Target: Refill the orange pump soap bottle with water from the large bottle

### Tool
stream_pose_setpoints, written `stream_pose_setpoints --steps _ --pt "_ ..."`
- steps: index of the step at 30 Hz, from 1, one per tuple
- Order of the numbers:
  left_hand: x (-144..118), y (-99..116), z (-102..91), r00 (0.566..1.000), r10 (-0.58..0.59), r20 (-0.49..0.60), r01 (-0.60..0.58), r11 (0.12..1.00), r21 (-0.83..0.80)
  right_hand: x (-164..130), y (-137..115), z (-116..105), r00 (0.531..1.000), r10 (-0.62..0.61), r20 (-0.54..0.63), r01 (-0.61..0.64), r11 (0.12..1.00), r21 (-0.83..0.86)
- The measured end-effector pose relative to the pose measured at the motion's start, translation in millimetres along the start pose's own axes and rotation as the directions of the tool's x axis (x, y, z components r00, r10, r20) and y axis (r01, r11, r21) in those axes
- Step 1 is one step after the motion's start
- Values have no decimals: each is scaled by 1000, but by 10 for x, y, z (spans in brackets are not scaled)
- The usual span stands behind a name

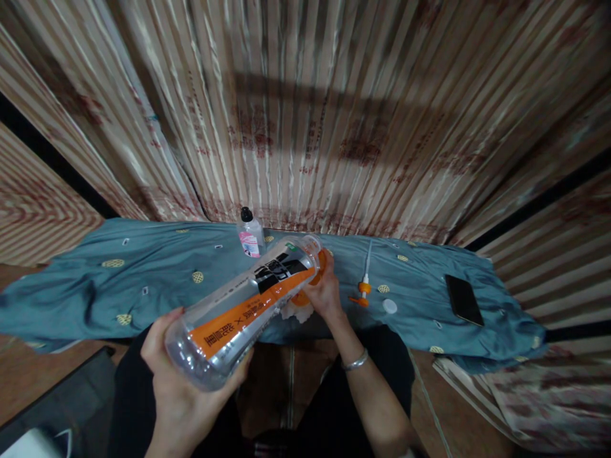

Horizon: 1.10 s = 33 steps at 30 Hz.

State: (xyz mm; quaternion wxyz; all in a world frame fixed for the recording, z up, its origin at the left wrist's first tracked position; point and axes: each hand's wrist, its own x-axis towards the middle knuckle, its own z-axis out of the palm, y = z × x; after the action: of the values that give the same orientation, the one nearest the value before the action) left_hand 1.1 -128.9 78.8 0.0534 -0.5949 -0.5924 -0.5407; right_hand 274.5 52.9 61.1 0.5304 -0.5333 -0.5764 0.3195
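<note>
My left hand [186, 375] is wrapped round the base of a large clear plastic bottle [224, 312] with a grey and orange label. The bottle is tilted, its neck pointing up and to the right. My right hand [326, 289] is closed beside that neck, around an orange item [301, 298] mostly hidden by the bottle and my fingers; its kind is unclear. A crumpled whitish piece [298, 313] shows beneath it. Right of this hand, an orange pump head [364, 291] with a long clear tube lies on the cloth, near a round white disc [390, 306].
A small clear bottle [251, 236] with a black cap and pink label stands behind the large one. A black phone [464, 299] lies at the right on the blue-green cloth [157, 280]. Striped curtains [305, 127] hang close behind and at both sides.
</note>
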Motion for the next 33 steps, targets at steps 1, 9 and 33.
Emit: stream_pose_setpoints --steps 1,9,33 --pt "-3 -4 -1 1000 1 0 -1 1000 -2 1 -1 -1 1000 1 0 -1 1000 1" --pt "28 55 10 1000 29 3 -29 1000 2 6 9 4 1000 -13 -10 14 1000 17" --pt "12 27 10 1000 -9 -4 9 1000 2 3 48 14 999 -26 -23 25 1000 -14"
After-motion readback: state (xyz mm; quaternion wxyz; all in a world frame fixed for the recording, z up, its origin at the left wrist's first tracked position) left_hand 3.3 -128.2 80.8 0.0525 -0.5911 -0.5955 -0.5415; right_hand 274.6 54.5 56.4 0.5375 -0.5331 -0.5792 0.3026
